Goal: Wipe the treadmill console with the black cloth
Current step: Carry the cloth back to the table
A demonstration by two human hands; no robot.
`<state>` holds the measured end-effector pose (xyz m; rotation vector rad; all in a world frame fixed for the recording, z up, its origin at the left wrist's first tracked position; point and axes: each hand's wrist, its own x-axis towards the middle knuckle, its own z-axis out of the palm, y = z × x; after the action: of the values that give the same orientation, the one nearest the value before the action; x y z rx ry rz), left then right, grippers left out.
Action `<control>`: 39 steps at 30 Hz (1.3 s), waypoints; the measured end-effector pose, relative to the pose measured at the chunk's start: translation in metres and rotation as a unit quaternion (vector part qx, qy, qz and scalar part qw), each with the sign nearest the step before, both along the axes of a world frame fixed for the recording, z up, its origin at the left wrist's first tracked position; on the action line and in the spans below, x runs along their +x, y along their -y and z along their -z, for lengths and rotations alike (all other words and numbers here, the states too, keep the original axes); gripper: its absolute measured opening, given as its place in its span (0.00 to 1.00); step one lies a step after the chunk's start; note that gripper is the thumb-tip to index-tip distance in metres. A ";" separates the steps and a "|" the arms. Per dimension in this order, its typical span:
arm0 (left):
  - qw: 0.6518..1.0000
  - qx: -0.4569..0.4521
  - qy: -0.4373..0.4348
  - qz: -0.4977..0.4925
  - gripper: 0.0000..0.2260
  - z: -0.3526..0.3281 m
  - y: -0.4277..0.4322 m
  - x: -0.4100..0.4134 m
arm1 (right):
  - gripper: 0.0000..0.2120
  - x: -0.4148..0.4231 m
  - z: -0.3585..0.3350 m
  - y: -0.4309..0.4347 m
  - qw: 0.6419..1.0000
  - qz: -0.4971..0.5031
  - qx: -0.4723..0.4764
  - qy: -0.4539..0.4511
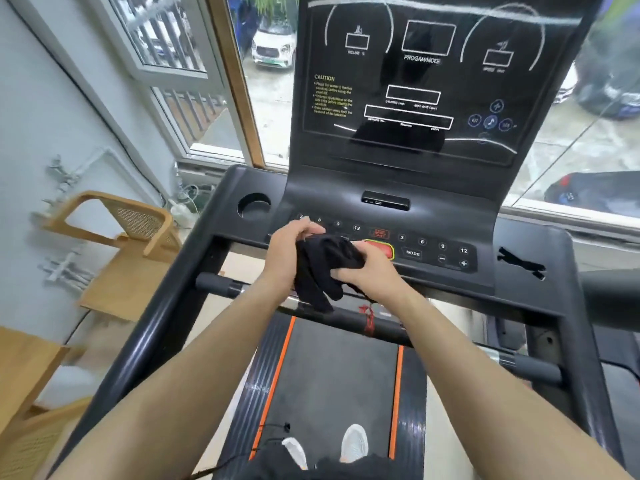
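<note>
A soft, crumpled black cloth is held up between two bare hands, just in front of the dark button panel of the big black treadmill console. The left hand is curled around the top left side of the cloth, with the fingers closed on it. The right hand is closed on the cloth's right side, and a loose end of the cloth hangs down below both hands. The cloth is bunched up, and it cannot be told if it touches the panel.

A red oval button is seen just behind the right hand, partly hidden by it. White numbers and a plus and minus sign are printed on the panel to the right. A round cup hole is cut into the console's left corner. The tall dark screen stands above, with white lines and boxes drawn on it.

Two white shoes are stood on the grey running belt, which is edged with orange stripes. A light wooden chair is placed to the left, near the window.
</note>
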<state>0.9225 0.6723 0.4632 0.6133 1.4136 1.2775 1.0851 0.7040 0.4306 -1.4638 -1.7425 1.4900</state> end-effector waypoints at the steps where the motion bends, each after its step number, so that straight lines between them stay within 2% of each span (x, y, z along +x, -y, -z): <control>1: 1.000 0.005 -0.001 -0.007 0.14 -0.004 0.006 -0.012 | 0.14 -0.001 -0.004 0.004 0.999 -0.031 -0.038 -0.019; 3: 0.997 0.019 -0.067 -0.024 0.12 -0.008 0.021 -0.040 | 0.11 -0.008 -0.011 0.015 0.993 -0.063 -0.081 -0.050; 5: 0.983 0.027 -0.180 -0.026 0.06 -0.006 0.040 -0.070 | 0.13 -0.023 -0.018 0.025 0.984 -0.069 -0.115 -0.115; 6: 0.973 0.020 -0.229 -0.018 0.06 0.001 0.051 -0.085 | 0.15 -0.035 -0.024 0.031 0.977 -0.065 -0.134 -0.150; 8: 0.956 -0.010 -0.293 0.006 0.16 0.009 0.077 -0.111 | 0.16 -0.063 -0.035 0.042 0.967 -0.044 -0.167 -0.187; 10: 0.944 -0.031 -0.325 0.052 0.25 0.013 0.103 -0.131 | 0.11 -0.096 -0.046 0.050 0.967 -0.063 -0.164 -0.186; 13: 0.941 -0.051 -0.325 0.079 0.38 0.011 0.143 -0.153 | 0.08 -0.146 -0.060 0.067 0.958 -0.178 -0.174 -0.141; 14: 0.938 -0.064 -0.332 0.074 0.39 0.006 0.158 -0.158 | 0.07 -0.161 -0.064 0.074 0.951 -0.219 -0.186 -0.114; 15: 0.938 -0.062 -0.333 0.070 0.35 0.004 0.173 -0.165 | 0.09 -0.176 -0.067 0.080 0.940 -0.264 -0.193 -0.092; 16: 0.938 -0.058 -0.336 0.066 0.26 0.003 0.188 -0.172 | 0.12 -0.191 -0.070 0.087 0.929 -0.305 -0.200 -0.071; 17: 0.934 -0.062 -0.348 0.048 0.15 0.001 0.204 -0.177 | 0.11 -0.205 -0.071 0.094 0.916 -0.348 -0.195 -0.047; 18: 0.928 -0.089 -0.361 0.023 0.09 0.001 0.222 -0.183 | 0.09 -0.219 -0.073 0.103 0.903 -0.387 -0.183 -0.027; 19: 0.923 -0.112 -0.369 -0.004 0.07 0.004 0.240 -0.188 | 0.08 -0.232 -0.073 0.110 0.890 -0.423 -0.170 -0.013; 22: 0.916 -0.143 -0.364 -0.089 0.13 0.002 0.296 -0.190 | 0.09 -0.268 -0.070 0.138 0.852 -0.510 -0.117 -0.001; 25: 0.921 -0.176 -0.307 -0.162 0.07 -0.001 0.354 -0.176 | 0.11 -0.292 -0.063 0.174 0.800 -0.595 -0.071 0.021; 28: 0.898 -0.202 -0.290 -0.263 0.09 0.005 0.413 -0.147 | 0.10 -0.306 -0.054 0.218 0.738 -0.672 -0.021 0.056; 32: 0.871 -0.226 -0.204 -0.385 0.12 0.015 0.494 -0.099 | 0.13 -0.315 -0.042 0.290 0.665 -0.744 0.044 0.058; 36: 0.811 -0.286 -0.198 -0.470 0.05 0.023 0.579 -0.054 | 0.20 -0.315 -0.031 0.367 0.607 -0.785 0.115 0.050; 39: 0.751 -0.314 -0.183 -0.551 0.08 0.029 0.640 -0.017 | 0.19 -0.312 -0.020 0.435 0.557 -0.817 0.145 0.041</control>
<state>0.9052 0.0327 0.4346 -0.6126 2.5588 1.3972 0.7730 0.2686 0.4511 0.8715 -3.3146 1.3681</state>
